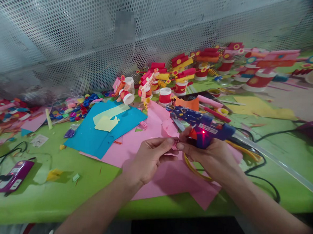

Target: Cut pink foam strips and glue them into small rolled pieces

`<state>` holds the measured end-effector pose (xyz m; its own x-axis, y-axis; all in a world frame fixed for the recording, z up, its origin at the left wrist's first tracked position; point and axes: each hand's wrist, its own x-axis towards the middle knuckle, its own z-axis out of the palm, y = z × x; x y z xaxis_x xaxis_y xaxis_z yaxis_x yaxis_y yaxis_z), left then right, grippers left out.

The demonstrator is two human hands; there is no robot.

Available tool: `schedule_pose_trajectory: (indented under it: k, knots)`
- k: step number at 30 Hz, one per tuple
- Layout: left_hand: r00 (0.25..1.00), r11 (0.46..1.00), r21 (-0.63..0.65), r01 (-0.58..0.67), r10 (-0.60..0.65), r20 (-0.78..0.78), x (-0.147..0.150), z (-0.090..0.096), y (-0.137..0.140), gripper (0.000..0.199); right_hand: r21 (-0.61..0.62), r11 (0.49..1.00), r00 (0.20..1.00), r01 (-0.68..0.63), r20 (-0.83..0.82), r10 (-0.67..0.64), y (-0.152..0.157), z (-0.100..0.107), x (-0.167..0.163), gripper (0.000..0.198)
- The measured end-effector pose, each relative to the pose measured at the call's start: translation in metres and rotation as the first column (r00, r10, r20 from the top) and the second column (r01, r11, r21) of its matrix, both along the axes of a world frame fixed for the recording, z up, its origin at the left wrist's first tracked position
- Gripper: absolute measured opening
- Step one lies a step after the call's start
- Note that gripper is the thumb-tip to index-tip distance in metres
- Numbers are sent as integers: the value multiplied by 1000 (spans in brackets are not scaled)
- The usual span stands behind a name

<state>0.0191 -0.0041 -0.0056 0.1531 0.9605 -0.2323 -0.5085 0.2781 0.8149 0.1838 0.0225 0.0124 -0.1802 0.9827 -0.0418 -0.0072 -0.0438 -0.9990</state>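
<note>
A blue hot glue gun [207, 129] with a lit red light rests in my right hand [209, 153], its nozzle pointing up and to the left. The thumb of that hand meets a small pink paper piece [175, 144], which my left hand [152, 155] pinches between thumb and fingers. The fingers cover much of this piece, so its shape is unclear. Beneath both hands lies a large pink sheet [168, 177]. Blue sheets [91, 141] with pale yellow scraps [107, 122] on top are to the left of my left hand.
Several red and white paper-cup models [181, 86] line the back by a perforated metal panel [79, 31]. A purple power strip [16, 175] lies left on the green table [82, 197]. Black cable [264, 176] and a clear glue stick [281, 161] are at right. Colourful small parts [80, 107] lie back left.
</note>
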Motion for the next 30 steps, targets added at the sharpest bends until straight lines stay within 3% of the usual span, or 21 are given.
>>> schedule_pose_trajectory:
  k: [9, 14, 17, 24, 30]
  knots:
    - [986, 993, 120, -14, 33, -161, 3, -1, -3, 30, -23, 999, 999, -32, 5, 32, 3, -10, 5, 45]
    - [966, 971, 219, 92, -34, -255, 2, 6, -8, 33, -50, 999, 1000, -17, -17, 16, 2, -5, 4, 49]
    - [945, 960, 244, 136, -51, -324, 0, 5, -10, 45, -36, 999, 1000, -26, -6, 26, 2, -6, 5, 41]
    - [907, 943, 275, 190, -62, -416, -7, 4, -5, 42, -68, 997, 997, -35, -68, 30, 2, -7, 8, 40]
    - [916, 933, 313, 178, -40, -400, -9, 7, -6, 70, -45, 999, 996, -1, -92, -4, 0, -13, 8, 48]
